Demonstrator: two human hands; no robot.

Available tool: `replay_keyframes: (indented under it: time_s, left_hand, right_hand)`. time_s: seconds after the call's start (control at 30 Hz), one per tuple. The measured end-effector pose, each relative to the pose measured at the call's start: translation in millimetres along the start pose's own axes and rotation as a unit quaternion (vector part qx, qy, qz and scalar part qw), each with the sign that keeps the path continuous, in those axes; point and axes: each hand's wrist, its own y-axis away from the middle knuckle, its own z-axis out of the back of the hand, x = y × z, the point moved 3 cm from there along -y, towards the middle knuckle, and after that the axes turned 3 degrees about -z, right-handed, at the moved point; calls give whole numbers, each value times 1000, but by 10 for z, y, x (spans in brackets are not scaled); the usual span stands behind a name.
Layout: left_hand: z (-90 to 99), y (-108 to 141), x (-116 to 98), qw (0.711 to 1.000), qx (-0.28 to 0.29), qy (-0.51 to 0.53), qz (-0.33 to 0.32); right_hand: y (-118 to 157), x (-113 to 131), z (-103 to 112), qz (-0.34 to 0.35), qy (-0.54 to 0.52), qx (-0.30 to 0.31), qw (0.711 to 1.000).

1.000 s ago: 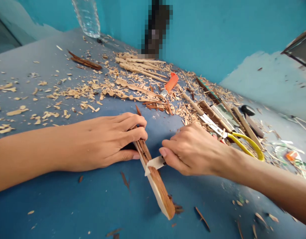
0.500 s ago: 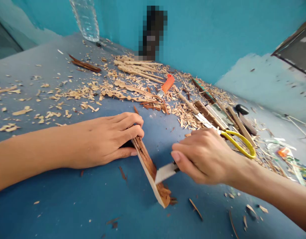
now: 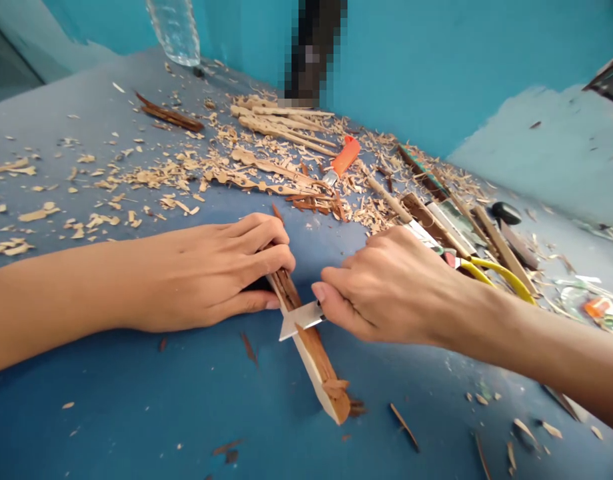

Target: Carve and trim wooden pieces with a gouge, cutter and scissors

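Observation:
A strip of wood [image 3: 314, 363] with brown bark on top and a pale cut side lies slanting on the blue table. My left hand [image 3: 246, 267] is closed round its far end, pinning it down. In my right hand [image 3: 376, 287] is a knife [image 3: 300, 320] with a short, wide blade; the fist hides most of its dark handle. The blade rests across the bark just below my left fingers, where a sliver lifts at its edge. Loose curls of bark hang at the strip's near end.
Carved pale sticks [image 3: 281, 123] and shavings [image 3: 161, 177] spread over the back. An orange-handled tool [image 3: 345, 157] lies among them. Yellow-handled scissors [image 3: 511, 277] and wooden pieces [image 3: 504, 247] lie to the right. A clear bottle [image 3: 176, 33] stands near the blue wall [image 3: 426, 67].
My right hand has moved the knife up along the strip, from near its close end to beside my left fingers. The left hand keeps its hold. The view has shifted slightly.

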Motion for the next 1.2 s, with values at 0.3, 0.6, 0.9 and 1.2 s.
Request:
replay_keyframes:
  time_s: [0.3,0.6,0.9,1.2]
  left_hand:
    - [-12,-8,-23,999,47,-8,-19]
    - [-17,11,-14,999,19,-30,-17]
    - [101,24,-85,990,-17,-124,-56]
    - [397,61,-313,942,-100,-282,-151]
  right_hand:
    - [471,123,-154,-14,-127,111,986]
    - [593,-51,3,-16,-130,74,989]
    - [902,-270,146,-190,-44,20,981]
    - [1609,-116,20,-235,-141,-1,962]
